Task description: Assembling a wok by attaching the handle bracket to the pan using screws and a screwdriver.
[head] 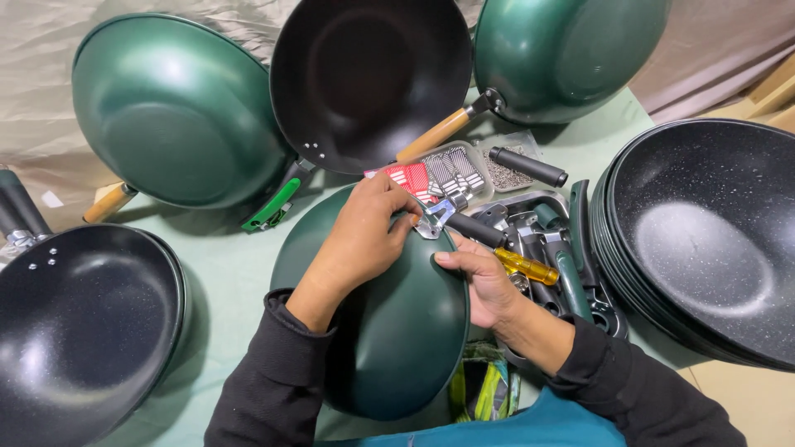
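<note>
The green wok [389, 331] lay upside down on the desk [232, 265], probably heavy, rigid and slick; left hand [364, 236] gripped its handle bracket [431, 219], right hand [484, 281] clasped the rim, the safest hold

A single head-worn camera looks steeply down from just above the person's chest, facing forward across a pale green table [224, 265]. It sits close: both forearms enter from 6 o'clock, and the left hand [364, 236] and right hand [484, 281] fill the centre of the frame over an upturned green pan [389, 331]. Other pans ring the edges, cropped at 9, 12 and 3 o'clock. A backdrop sheet [41, 83] closes off the far side at 11 o'clock. No second view overlaps this one.
</note>
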